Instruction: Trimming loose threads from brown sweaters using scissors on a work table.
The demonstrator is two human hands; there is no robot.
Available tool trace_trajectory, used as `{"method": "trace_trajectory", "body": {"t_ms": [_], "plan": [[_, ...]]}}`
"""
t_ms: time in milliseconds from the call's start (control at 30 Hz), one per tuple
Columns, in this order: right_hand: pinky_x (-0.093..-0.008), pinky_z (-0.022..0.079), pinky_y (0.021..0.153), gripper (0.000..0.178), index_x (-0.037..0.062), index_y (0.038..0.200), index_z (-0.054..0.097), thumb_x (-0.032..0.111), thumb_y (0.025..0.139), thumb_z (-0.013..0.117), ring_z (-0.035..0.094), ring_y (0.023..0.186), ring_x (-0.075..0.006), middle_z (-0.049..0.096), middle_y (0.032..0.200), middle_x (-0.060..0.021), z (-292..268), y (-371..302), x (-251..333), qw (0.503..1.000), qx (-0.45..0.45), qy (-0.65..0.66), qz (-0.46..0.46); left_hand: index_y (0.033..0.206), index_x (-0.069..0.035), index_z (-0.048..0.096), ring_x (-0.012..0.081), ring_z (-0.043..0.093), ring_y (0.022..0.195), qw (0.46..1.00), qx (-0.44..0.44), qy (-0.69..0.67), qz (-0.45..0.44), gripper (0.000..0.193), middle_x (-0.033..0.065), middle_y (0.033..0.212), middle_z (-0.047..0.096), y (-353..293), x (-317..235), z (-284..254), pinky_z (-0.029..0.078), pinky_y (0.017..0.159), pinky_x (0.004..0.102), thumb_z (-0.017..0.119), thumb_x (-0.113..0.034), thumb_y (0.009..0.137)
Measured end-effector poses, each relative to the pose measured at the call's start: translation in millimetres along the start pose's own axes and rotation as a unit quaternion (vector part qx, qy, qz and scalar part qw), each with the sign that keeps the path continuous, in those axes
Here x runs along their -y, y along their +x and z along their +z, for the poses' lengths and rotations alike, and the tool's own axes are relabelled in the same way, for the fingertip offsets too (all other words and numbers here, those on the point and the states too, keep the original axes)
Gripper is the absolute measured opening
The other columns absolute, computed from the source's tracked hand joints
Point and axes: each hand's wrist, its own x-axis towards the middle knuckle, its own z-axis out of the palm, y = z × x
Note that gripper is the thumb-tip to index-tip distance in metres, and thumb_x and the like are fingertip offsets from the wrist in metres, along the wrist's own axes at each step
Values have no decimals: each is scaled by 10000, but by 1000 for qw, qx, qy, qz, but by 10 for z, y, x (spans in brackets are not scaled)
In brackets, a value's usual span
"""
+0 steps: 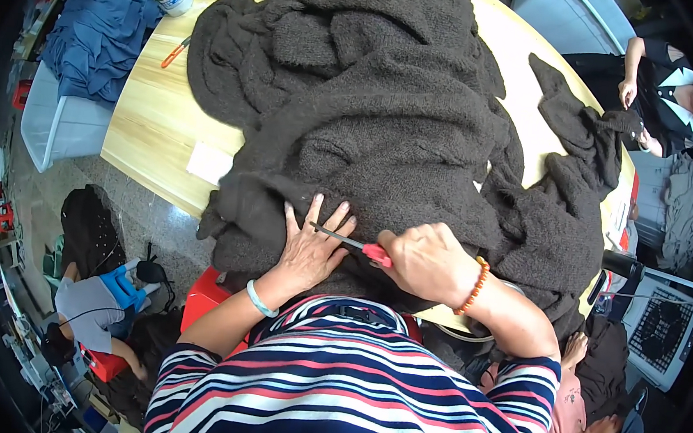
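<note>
A large heap of dark brown knitted fabric point(395, 130) covers most of the table in front of me. My left hand point(311, 245) lies flat on the heap's near edge with its fingers spread. In my right hand point(435, 263) is a pair of red-handled scissors point(343, 238), gripped by the handle. The dark blades point left and cross just above my left fingers; whether they touch the fingers I cannot tell. Folds of the fabric lie under both hands, and part of its near edge is hidden by my arms.
The pale wooden table point(146, 108) carries an orange-handled tool point(176, 51), a white paper point(209, 162) and a cone of thread point(175, 4). Blue cloth point(102, 38) fills a grey bin at left. At far right, a co-worker's hand point(628, 93) is by the brown fabric; other people sit nearby.
</note>
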Motion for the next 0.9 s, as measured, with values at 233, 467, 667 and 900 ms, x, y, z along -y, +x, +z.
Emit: {"method": "trace_trajectory", "body": {"t_ms": [233,467,667,900], "plan": [[-423,525,558,248,39,855,599,279,915,609,678,629,-323,632,618,-156,-217,46,-24,995,67,44,59,1388,-136,525,432,234,1440,999,4,-40,-28,553,64,1576,327,-76,7,-50,209,1034,771,680,-243,868],[-424,539,603,226,48,992,617,254,903,644,679,670,-343,662,720,-173,-16,-238,-49,987,-3,137,87,1283,-60,602,336,591,1085,973,-167,-146,-57,470,164,1270,573,167,434,-606,492,885,411,722,-164,841],[-398,538,605,224,38,1006,621,217,874,654,676,655,-317,656,711,-151,51,-236,35,989,-21,123,84,993,-59,694,265,553,979,995,-60,-37,-74,280,82,956,654,217,826,-677,401,867,415,786,-166,751],[-423,521,526,172,12,931,617,168,857,610,670,593,-330,631,608,-166,77,-99,233,991,25,122,47,761,52,646,302,562,724,975,-80,-196,-62,219,144,686,578,187,874,-625,452,653,381,794,-108,739]]}}
